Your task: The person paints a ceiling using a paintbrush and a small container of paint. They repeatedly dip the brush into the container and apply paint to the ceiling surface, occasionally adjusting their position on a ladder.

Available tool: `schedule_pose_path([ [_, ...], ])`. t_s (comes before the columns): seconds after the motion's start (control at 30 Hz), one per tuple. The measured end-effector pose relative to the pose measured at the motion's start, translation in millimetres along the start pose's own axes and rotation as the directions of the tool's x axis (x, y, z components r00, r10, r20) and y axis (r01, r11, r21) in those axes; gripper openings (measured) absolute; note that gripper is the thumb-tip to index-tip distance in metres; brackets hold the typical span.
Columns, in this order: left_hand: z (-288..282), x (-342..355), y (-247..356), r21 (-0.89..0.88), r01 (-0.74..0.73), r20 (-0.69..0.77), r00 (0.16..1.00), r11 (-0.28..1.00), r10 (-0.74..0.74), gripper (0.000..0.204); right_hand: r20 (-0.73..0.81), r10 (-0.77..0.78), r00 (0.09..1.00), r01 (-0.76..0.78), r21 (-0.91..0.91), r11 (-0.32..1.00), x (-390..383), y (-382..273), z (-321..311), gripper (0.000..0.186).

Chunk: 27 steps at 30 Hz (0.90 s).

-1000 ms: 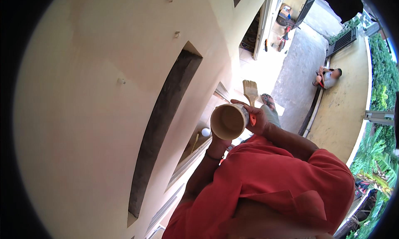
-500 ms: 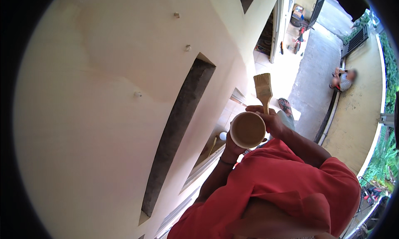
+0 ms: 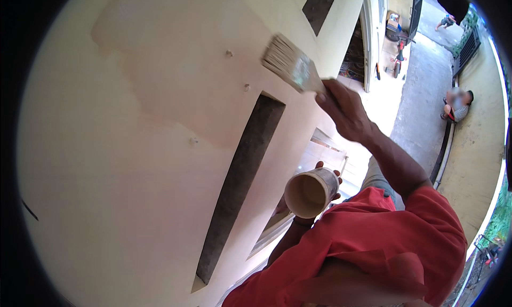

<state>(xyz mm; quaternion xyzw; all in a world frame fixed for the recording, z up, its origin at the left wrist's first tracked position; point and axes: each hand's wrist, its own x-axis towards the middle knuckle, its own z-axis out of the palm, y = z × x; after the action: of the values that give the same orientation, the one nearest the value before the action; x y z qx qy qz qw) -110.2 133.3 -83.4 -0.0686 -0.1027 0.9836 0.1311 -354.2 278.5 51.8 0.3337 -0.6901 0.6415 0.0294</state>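
Observation:
My right hand [image 3: 346, 109] grips the handle of a wide flat paintbrush [image 3: 290, 66], raised up beside the wall with its pale bristles pointing up and left. Whether the bristle tips touch the wall I cannot tell. Lower down, my left hand [image 3: 336, 180] is wrapped round a round whitish paint tub [image 3: 308, 196]. The tub's mouth is tilted toward me and shows a beige inside. A damp-looking pinkish patch [image 3: 176, 61] spreads over the upper part of the cream wall [image 3: 106, 216].
A long dark slot [image 3: 240, 189] is recessed in the wall, with another dark opening [image 3: 320, 8] above. Small pegs [image 3: 230, 53] stick out of the wall. One person [image 3: 457, 105] sits by the yellow boundary wall; another person [image 3: 445, 22] is farther off. A red bike [image 3: 399, 59] stands near the doorway.
The brush has swung up and left from beside the tub to the wall in my right hand. My left hand and the tub have dropped slightly lower. A farther person has come into view.

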Motion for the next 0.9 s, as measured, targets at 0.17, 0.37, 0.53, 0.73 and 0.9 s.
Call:
schedule_pose_path([
  [0.17,-17,4,8,0.215,-0.045,0.000,0.999,0.976,0.046,0.085,-0.243,-0.466,0.851,0.433,-0.178,0.883,92,-39,4,0.034],
  [0.37,-22,-9,-1,0.126,-0.074,-0.017,0.997,0.989,0.076,0.085,-0.064,-0.236,0.970,0.196,-0.372,0.907,121,-48,6,0.032],
  [0.53,-13,-11,2,0.052,-0.060,-0.012,0.998,0.997,0.061,0.085,0.032,0.055,0.998,-0.039,-0.380,0.924,58,23,3,0.033],
  [0.73,-17,-9,9,0.106,-0.088,-0.013,0.996,0.990,0.090,0.083,0.090,0.317,0.944,-0.235,-0.490,0.840,-32,89,-10,0.033],
  [0.9,-14,-5,10,0.117,-0.077,0.007,0.997,0.990,0.076,0.078,-0.078,0.082,0.994,-0.098,-0.221,0.970,-18,55,-25,0.033],
])
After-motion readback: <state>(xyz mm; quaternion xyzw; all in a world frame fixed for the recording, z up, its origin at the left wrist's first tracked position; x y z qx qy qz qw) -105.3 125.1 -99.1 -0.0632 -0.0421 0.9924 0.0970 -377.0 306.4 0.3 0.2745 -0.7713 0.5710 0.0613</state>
